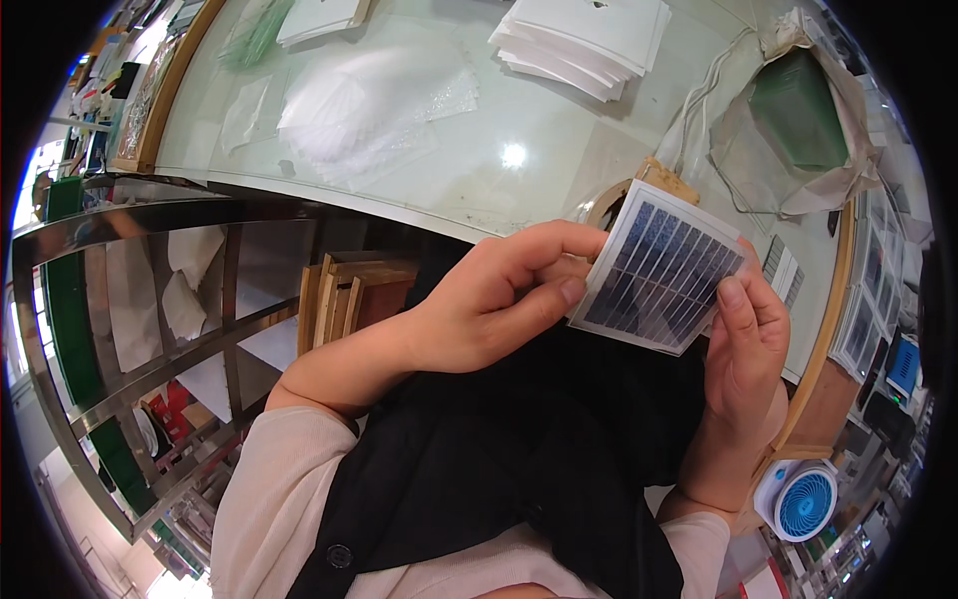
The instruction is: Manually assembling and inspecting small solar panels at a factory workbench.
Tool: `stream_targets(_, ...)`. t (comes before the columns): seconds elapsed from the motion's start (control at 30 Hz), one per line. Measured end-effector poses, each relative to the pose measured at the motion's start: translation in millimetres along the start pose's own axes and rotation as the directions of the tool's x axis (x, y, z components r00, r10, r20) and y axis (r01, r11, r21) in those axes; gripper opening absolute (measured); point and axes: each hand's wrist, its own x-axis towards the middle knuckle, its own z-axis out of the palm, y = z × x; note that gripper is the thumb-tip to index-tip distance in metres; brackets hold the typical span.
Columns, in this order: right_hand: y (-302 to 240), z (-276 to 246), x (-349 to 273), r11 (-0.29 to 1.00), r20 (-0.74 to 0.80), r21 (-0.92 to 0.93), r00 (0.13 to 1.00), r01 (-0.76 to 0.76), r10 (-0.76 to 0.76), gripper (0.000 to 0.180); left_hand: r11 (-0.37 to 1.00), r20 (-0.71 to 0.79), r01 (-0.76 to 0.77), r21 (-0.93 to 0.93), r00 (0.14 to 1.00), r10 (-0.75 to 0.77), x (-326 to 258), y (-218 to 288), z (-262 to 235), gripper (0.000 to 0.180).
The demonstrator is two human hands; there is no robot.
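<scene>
I'm pinching the small solar panel (661, 270) by opposite edges: left hand (489, 299) gripping its left edge, right hand (746, 344) its right. Probably light, stiff, fragile, so edges only. Beyond my hands: stacked white sheets (584, 40), green block in paper wrap (798, 110).

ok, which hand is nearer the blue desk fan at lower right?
Right. The right hand grips the solar panel's right edge, directly above the blue fan. The left hand pinches the panel's left edge, farther across from the fan.
</scene>
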Motion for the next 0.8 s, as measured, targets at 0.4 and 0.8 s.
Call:
stream_targets(0.4, -3.5, -0.1, 0.6, 0.999, 0.038, -0.048, 0.999, -0.010, 0.011, 0.034, 0.998, -0.027, -0.058, 0.015, 0.998, 0.058, 2.0, 3.0, 3.6, 0.043)
stream_targets(0.8, -0.7, -1.0, 1.4, 1.000, 0.049, -0.010, 0.999, -0.013, 0.013, 0.034, 0.994, -0.102, -0.071, -0.083, 0.993, 0.062, 3.3, -0.8, 8.5, 0.045)
